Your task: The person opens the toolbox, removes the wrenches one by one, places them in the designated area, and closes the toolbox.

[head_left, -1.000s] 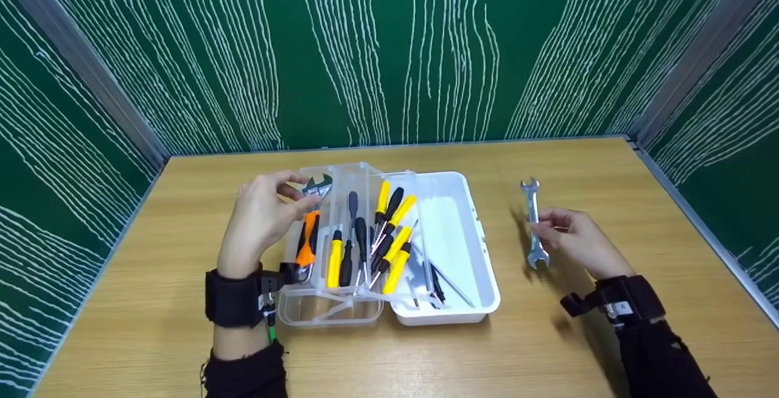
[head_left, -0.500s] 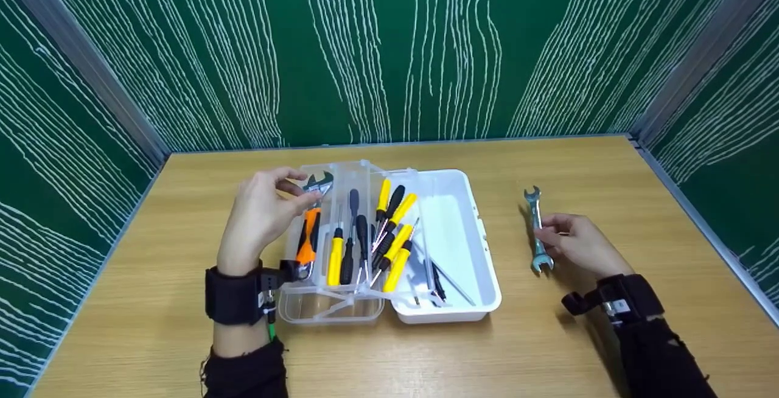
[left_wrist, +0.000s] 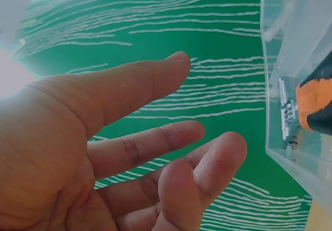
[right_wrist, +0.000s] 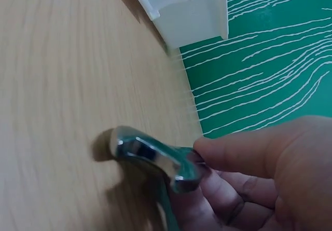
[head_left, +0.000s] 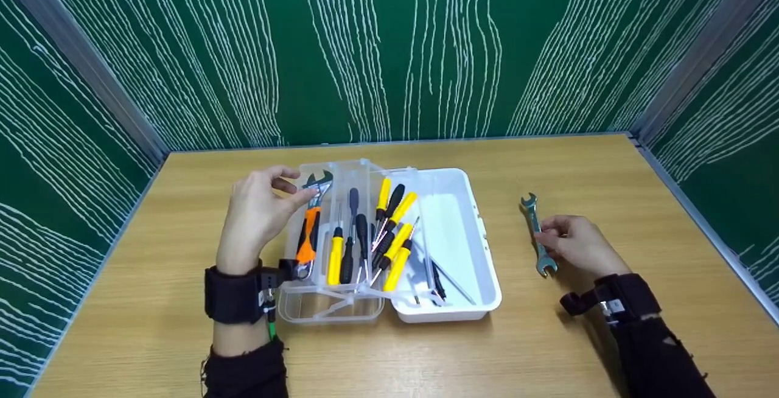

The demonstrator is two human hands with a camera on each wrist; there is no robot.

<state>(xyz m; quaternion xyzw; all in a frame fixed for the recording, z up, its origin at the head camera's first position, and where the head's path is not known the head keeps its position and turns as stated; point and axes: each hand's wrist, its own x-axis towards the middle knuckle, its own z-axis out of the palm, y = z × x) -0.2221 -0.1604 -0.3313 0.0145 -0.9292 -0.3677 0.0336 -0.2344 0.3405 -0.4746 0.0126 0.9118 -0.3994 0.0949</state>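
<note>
In the head view my right hand (head_left: 581,243) pinches a shiny double open-ended wrench (head_left: 537,233) by its middle, thumb against fingers, low over the table to the right of the box. Up close in the right wrist view, one end of the wrench (right_wrist: 150,155) juts out beyond the fingertips. My left hand (head_left: 255,218) hovers by the clear upper tray (head_left: 350,170), near an adjustable wrench (head_left: 309,230) with an orange and black handle. From the left wrist, the left hand (left_wrist: 124,153) shows loosely bent, parted fingers holding nothing, apart from the tray.
Several yellow and black screwdrivers (head_left: 398,252) lie in the clear trays. A white toolbox base (head_left: 492,297) stands open beside them, with a few thin tools inside. Green panels (head_left: 389,51) with white lines border the wooden table (head_left: 401,355).
My right hand has lowered slightly toward the table and me, and the wrench has turned a little, its near end swinging right. My left hand has shifted slightly left.
</note>
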